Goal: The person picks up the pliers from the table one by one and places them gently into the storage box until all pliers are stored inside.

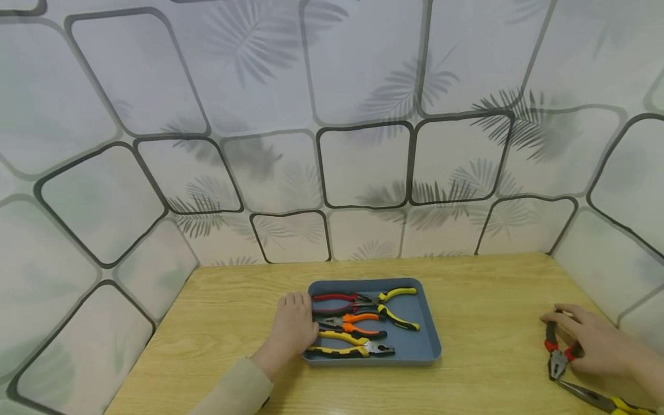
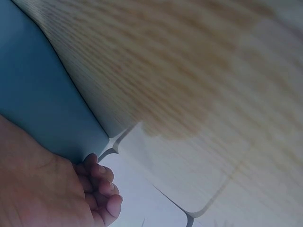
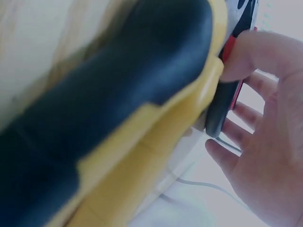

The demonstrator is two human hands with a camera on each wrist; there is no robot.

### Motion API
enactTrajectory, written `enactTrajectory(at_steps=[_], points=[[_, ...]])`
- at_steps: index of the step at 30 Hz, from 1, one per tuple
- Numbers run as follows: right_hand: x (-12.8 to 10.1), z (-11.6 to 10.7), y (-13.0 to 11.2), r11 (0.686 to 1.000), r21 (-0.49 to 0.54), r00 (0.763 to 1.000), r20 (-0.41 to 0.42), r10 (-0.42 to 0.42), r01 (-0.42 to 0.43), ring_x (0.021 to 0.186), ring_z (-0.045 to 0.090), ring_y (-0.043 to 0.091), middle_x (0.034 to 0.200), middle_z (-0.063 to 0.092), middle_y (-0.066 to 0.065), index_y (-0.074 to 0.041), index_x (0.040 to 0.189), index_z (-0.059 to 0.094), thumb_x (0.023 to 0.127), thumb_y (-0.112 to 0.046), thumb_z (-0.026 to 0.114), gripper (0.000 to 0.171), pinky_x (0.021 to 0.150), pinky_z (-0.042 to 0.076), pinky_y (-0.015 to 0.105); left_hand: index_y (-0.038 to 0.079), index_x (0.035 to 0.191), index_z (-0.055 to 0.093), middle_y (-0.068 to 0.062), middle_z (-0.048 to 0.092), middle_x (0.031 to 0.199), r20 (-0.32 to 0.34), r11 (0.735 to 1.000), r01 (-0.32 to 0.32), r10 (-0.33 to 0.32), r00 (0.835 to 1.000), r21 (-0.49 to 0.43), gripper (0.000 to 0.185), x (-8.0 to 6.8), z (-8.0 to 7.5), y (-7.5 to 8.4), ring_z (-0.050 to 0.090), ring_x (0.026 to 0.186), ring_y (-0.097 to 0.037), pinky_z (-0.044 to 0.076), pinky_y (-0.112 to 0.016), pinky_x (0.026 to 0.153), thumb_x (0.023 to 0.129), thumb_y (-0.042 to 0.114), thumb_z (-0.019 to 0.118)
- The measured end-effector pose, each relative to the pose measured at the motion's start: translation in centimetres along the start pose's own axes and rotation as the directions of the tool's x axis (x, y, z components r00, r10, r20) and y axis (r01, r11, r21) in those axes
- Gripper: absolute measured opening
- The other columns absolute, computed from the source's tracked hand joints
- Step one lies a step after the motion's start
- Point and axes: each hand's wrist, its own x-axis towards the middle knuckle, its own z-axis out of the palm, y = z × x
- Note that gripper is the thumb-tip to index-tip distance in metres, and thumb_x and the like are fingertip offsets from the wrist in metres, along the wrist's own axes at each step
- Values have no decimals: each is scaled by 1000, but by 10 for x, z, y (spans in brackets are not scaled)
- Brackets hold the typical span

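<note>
While the left hand [image 1: 294, 325] rests flat at the blue tray's [image 1: 426, 323] nine o'clock edge, fingers relaxed, the right hand [image 1: 596, 343] curls round red-and-black pliers [image 1: 556, 353] at four o'clock on the table [image 1: 493, 300]. Best lifted level, clear of the long-nose pliers [image 1: 604, 400] beside them.

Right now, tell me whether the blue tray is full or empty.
Partly filled: the blue tray holds four pliers on its left, its right side bare.

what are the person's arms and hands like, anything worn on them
Both hands are bare: no gloves, rings or watch show. The left hand comes out of a loose beige sleeve ending at the wrist. The right hand shows no sleeve before the picture's edge.
</note>
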Motion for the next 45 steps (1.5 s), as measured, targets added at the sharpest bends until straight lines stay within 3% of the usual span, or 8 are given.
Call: enactTrajectory(at_steps=[6, 14, 19, 25, 30, 35, 40, 45], points=[[4, -2, 4, 1000, -9, 999, -36, -13, 12, 109, 64, 48, 134, 57, 32, -9, 124, 69, 44, 11, 83, 83, 67, 46, 28, 0, 122, 58, -17, 64, 111, 2, 1000, 2, -2, 1000, -9, 52, 0, -2, -1, 59, 101, -29, 51, -44, 95, 98, 45, 63], [8, -6, 3, 998, -50, 998, -46, -47, 45, 99, 68, 40, 126, 62, 27, -16, 117, 71, 46, 16, 84, 79, 66, 46, 29, 0, 121, 58, -17, 64, 110, -4, 1000, 3, -3, 1000, -10, 51, -1, -4, -1, 59, 101, -29, 52, -44, 94, 98, 45, 63], [8, -10, 4, 997, -70, 999, -25, -24, 22, 100, 66, 43, 123, 64, 25, -16, 117, 72, 46, 10, 85, 77, 70, 53, 43, 0, 118, 58, -17, 64, 108, -19, 1000, -1, 1, 1000, -11, 49, -1, -3, -2, 59, 99, -29, 52, -44, 93, 98, 44, 63], [8, -15, 7, 992, -120, 1000, 5, 29, -28, 100, 64, 36, 114, 67, 13, -13, 117, 73, 47, -13, 93, 73, 79, 56, 53, 0, 116, 58, -16, 63, 106, -22, 1000, 0, 0, 1000, -2, 47, -1, -2, -2, 59, 98, -28, 51, -44, 92, 98, 44, 62], [6, -14, 7, 993, -115, 999, 3, 33, -32, 105, 65, 41, 117, 69, 16, -10, 115, 73, 46, -20, 95, 73, 85, 55, 60, 0, 118, 58, -17, 63, 108, -1, 1000, 1, -1, 1000, -22, 48, 0, -2, -2, 59, 100, -29, 51, -45, 93, 98, 43, 62], [5, -11, 8, 994, -105, 998, 42, 47, -43, 103, 63, 40, 115, 68, 16, -10, 120, 71, 50, -18, 92, 73, 82, 55, 58, -1, 120, 58, -17, 63, 110, 1, 1000, -1, 1, 1000, -18, 50, 0, -1, -1, 59, 101, -29, 51, -45, 94, 98, 44, 62], [6, -9, 8, 989, -119, 988, 114, 102, -88, 94, 58, 28, 109, 63, 9, -15, 123, 68, 59, -28, 93, 70, 74, 54, 49, 0, 117, 58, -17, 63, 108, -7, 1000, -1, 1, 1000, -31, 47, -1, -1, -1, 58, 99, -29, 51, -45, 92, 98, 43, 63], [9, -7, 7, 993, -99, 995, 78, 70, -62, 93, 59, 26, 107, 63, 7, -17, 118, 69, 55, -28, 95, 68, 74, 53, 46, 0, 117, 58, -16, 62, 107, 6, 999, 5, -5, 1000, -39, 46, 0, -1, -1, 57, 98, -28, 50, -44, 91, 98, 42, 62]])
